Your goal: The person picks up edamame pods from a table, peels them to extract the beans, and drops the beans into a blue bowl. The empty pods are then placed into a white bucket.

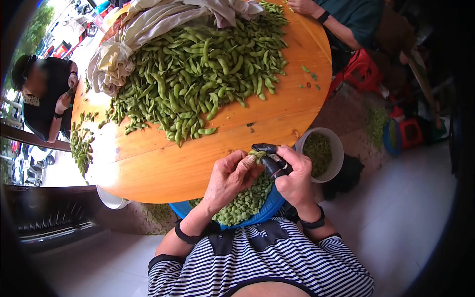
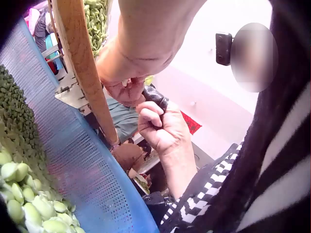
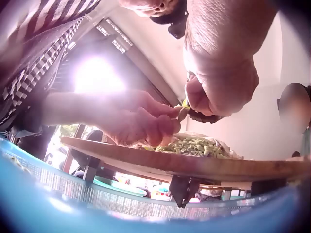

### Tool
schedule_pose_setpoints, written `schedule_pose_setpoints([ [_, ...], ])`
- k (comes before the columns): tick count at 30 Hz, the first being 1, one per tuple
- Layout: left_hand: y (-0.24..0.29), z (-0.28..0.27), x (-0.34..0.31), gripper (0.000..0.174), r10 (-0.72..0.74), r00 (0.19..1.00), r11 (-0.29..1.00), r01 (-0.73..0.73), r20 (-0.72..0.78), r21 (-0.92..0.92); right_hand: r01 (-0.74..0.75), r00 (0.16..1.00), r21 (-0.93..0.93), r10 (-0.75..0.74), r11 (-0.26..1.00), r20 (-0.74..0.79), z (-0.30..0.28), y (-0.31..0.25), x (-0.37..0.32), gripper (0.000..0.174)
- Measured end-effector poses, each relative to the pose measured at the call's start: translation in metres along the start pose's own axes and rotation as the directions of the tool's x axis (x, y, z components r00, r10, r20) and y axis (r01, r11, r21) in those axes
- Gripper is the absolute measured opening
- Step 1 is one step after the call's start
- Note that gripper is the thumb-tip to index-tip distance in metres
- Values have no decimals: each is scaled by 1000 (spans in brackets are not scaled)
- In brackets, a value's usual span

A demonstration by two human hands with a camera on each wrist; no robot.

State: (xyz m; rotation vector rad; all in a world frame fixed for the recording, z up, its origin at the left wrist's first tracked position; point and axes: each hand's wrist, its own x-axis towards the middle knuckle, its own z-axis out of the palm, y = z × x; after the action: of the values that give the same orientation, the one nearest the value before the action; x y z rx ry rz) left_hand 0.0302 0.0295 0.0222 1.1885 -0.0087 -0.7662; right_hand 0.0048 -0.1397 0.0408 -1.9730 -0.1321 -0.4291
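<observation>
A green soybean pod (image 1: pixel 257 154) is held between my two hands, just beyond the near table edge. My left hand (image 1: pixel 228 177) pinches it between thumb and fingers. Black coverings (image 1: pixel 273 167) wrap the thumb and a finger of my right hand (image 1: pixel 295 174), which grips the pod's other side. In the right wrist view the pod (image 3: pixel 183 112) shows between the fingertips of both hands. Below them a blue basket (image 1: pixel 278 202) holds many shelled green beans (image 1: pixel 240 207); the left wrist view shows these beans (image 2: pixel 41 206) close up, beside the basket's mesh wall (image 2: pixel 97 170).
A large heap of pods (image 1: pixel 188 74) covers the far part of the round wooden table (image 1: pixel 173 168), with a crumpled cloth (image 1: pixel 143 29) behind. A white bucket (image 1: pixel 337 153) of green scraps stands at right. Other people (image 1: pixel 49 94) sit around the table. Red stools (image 1: pixel 363 74) stand at right.
</observation>
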Motion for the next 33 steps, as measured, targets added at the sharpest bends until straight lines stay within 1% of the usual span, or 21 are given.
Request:
schedule_pose_setpoints([
  [4, -5, 12, 0, 24, 65, 997, 998, -65, -36, 3, 15, 1000, 10, -14, 1000, -13, 3, -5, -1, 33],
  [5, -6, 15, -1, 24, 90, 995, 996, -91, -41, -23, -178, 984, 106, 174, 978, 49, 1, -6, -4, 33],
  [6, -10, 14, 0, 24, 106, 993, 994, -106, -49, -12, -368, 929, 187, 349, 911, 127, -1, -6, -5, 33],
  [7, -16, 12, 1, 24, 105, 993, 994, -106, -52, -13, -369, 928, 188, 349, 910, 131, -2, -4, -5, 33],
  [9, -21, 10, 1, 27, 157, 988, 987, -157, -15, -26, -599, 798, 484, 525, 639, 294, -4, 3, -4, 31],
  [10, -19, 9, 1, 27, 158, 987, 987, -158, -17, -26, -606, 782, 625, 513, 492, 353, -3, 9, -7, 30],
  [11, -14, 8, 0, 26, 109, 994, 993, -108, 11, -37, -605, 783, 625, 511, 493, 355, -3, 17, -9, 30],
  [12, -9, 8, -2, 25, 61, 997, 997, -59, 40, -47, -607, 769, 706, 494, 365, 406, -3, 23, -10, 31],
  [13, -5, 8, -3, 25, 67, 997, 997, -65, 38, -45, -599, 759, 767, 466, 229, 454, -4, 26, -9, 33],
  [14, 0, 7, -4, 24, 28, 997, 990, -19, 66, -139, -592, 753, 784, 474, 186, 456, -3, 25, -9, 34],
  [15, 3, 7, -3, 23, -7, 995, 973, 30, 98, -230, -588, 759, 786, 467, 190, 454, -3, 26, -9, 34],
  [17, 1, 11, -2, 22, -26, 998, 963, 39, 51, -267, -577, 748, 812, 457, 89, 481, -3, 31, -11, 33],
  [19, -2, 14, 0, 22, -48, 999, 950, 47, 4, -309, -580, 745, 803, 489, 138, 454, -1, 24, -10, 31],
  [21, -5, 14, 1, 19, -50, 999, 932, 45, -5, -358, -565, 779, 774, 492, 285, 389, 1, 20, -12, 30],
  [23, -8, 10, 1, 18, -20, 1000, 940, 26, 23, -339, -521, 839, 693, 447, 499, 309, 2, 13, -16, 28],
  [25, -17, 7, 1, 16, 5, 999, 947, 11, 49, -322, -475, 879, 407, 439, 780, 185, 3, 0, -16, 29],
  [26, -23, 5, 1, 15, 42, 997, 936, -17, 64, -351, -473, 880, 409, 438, 780, 184, 5, -4, -16, 29],
  [28, -25, 5, 0, 13, 79, 994, 925, -43, 79, -378, -255, 967, 101, 253, 962, 32, 9, -7, -17, 30],
  [30, -21, 9, -1, 13, 8, 1000, 947, -2, 17, -322, -286, 958, 165, 283, 944, 42, 8, -8, -18, 30],
  [32, -16, 7, -1, 16, -26, 999, 958, 36, 40, -284, -317, 948, 227, 313, 921, 57, 3, -6, -19, 30],
  [33, -13, 6, -2, 20, -61, 996, 967, 74, 59, -245, -397, 918, 298, 377, 868, 122, -3, -3, -19, 30],
])
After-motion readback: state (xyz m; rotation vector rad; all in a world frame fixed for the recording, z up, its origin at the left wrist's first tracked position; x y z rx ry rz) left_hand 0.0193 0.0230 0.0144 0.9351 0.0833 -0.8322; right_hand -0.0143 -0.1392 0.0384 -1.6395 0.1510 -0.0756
